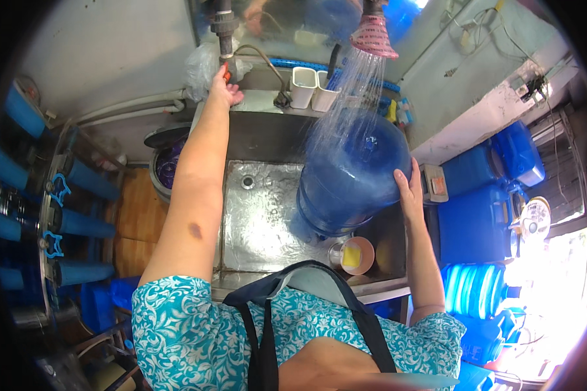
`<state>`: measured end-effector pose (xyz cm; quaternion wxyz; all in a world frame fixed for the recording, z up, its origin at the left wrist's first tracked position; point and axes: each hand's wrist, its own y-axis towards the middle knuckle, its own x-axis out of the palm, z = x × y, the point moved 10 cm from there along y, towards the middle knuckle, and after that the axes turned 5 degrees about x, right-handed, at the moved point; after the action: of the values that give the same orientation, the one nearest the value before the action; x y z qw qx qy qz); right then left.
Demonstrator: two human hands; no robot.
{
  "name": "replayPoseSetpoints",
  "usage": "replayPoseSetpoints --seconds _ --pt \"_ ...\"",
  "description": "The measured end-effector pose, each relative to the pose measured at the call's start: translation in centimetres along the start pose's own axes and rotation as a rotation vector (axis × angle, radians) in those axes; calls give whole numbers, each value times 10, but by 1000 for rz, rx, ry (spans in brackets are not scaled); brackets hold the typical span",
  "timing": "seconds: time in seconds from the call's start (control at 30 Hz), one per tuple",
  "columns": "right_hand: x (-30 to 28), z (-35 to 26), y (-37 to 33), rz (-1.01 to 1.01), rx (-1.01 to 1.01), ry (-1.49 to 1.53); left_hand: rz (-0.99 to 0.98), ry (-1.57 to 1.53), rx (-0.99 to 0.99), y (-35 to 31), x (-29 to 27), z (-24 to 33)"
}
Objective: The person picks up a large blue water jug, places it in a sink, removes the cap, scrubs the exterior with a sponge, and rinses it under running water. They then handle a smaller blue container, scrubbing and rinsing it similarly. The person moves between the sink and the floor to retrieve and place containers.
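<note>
My left hand (225,90) reaches to the pipe at the back wall, its thumb and forefinger on the orange handle (227,75) of a valve; the other fingers are loosely curled. My right hand (408,188) steadies a large blue water jug (355,173) from its right side. The jug is tilted with its base up, inside the metal sink (261,221). Water streams onto the base from a spout wrapped in pink printed material (374,38). The jug's neck is hidden beneath its body.
A pinkish tub (365,256) with a yellow sponge (351,257) sits at the sink's near right. Two white containers (303,88) stand on the back ledge. Blue jugs and cans (474,221) are stacked at right; a lidded pot (166,166) stands left of the sink.
</note>
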<state>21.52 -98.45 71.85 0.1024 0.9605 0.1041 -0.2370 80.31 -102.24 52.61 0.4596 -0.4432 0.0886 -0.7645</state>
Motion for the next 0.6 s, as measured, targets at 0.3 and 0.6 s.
replayPoseSetpoints --seconds 0.3,0.6 --pt "36 -12 -70 211 -26 23 172 1044 795 -33 2 71" --pt "73 -36 -112 360 -55 -62 -523 853 36 -83 20 -144"
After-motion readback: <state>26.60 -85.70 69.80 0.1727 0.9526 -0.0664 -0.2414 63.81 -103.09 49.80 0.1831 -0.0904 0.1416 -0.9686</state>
